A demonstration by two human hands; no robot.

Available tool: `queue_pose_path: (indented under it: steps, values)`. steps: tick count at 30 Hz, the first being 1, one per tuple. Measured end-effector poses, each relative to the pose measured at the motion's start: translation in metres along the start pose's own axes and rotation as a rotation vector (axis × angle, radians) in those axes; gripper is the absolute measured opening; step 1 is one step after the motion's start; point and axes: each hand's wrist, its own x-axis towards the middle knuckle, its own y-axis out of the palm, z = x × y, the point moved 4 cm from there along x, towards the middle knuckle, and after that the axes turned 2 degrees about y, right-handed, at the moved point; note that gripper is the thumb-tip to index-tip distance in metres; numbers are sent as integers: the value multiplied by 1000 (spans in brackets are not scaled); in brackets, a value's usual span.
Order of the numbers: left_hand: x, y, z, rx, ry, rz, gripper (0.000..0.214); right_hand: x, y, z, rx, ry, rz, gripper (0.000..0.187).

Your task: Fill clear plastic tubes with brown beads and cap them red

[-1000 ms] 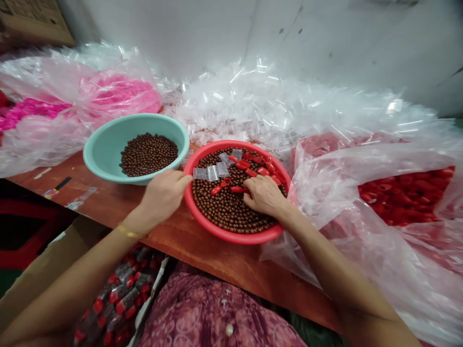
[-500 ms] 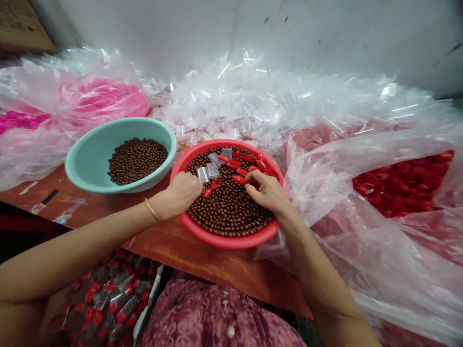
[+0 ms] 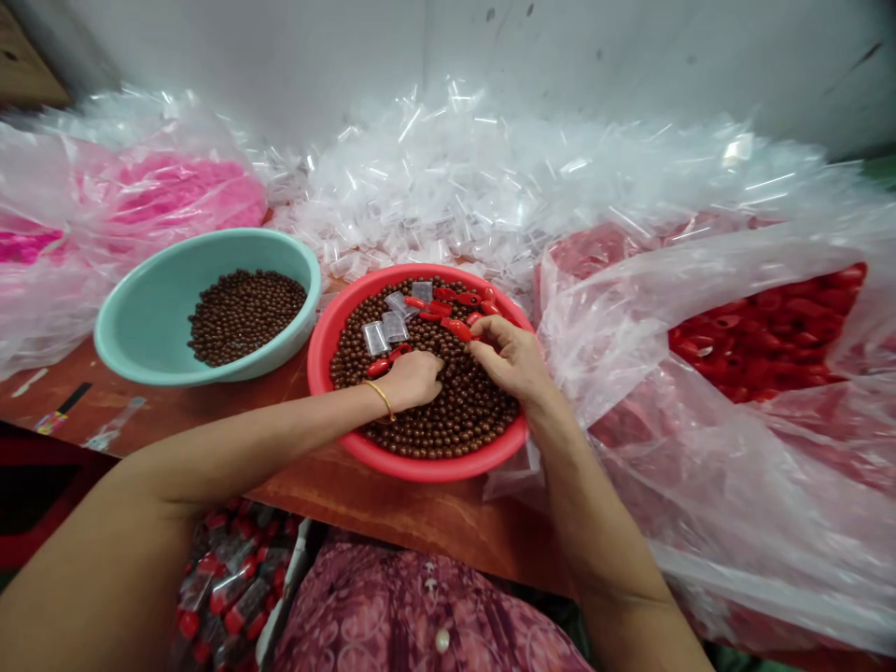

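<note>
Reddish counter (image 3: 434, 515) holds a red basin (image 3: 420, 469) of brown balls (image 3: 455, 425). Left hand (image 3: 412, 378) is curled among them mid-basin, grip hidden; right hand (image 3: 514, 364) pinches a red piece (image 3: 456, 329) towards one o'clock.

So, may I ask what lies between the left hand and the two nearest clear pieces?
In the head view, red pieces lie there on brown beads.

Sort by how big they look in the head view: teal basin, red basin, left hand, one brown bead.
1. Red basin and teal basin: about equally wide; the red one sits nearer the camera, so unranked.
2. Left hand.
3. Brown bead.
</note>
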Motion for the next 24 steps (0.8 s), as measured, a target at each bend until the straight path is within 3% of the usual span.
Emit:
queue_pose_path:
  steps: [3, 7, 9, 17, 21, 24]
  values:
    - [6, 1, 0, -160, 7, 17, 15, 1, 0, -4, 73, 33, -21, 9]
    - [-1, -7, 5, -773, 26, -19, 29, 2, -3, -6, 201, 92, -86, 8]
    - [-10, -12, 10, -945, 21, -42, 28, 2, -3, -6, 261, 126, -89, 7]
    - [-48, -19, 13, -1307, -38, -78, 26, 1, 2, -4, 282, 134, -51, 11]
    - [-53, -9, 17, -1418, -127, -19, 25, 0, 6, -3, 286, 159, -2, 14]
    - [-53, -8, 19, -1410, -119, -13, 23, -2, 6, -2, 336, 191, 1, 14]
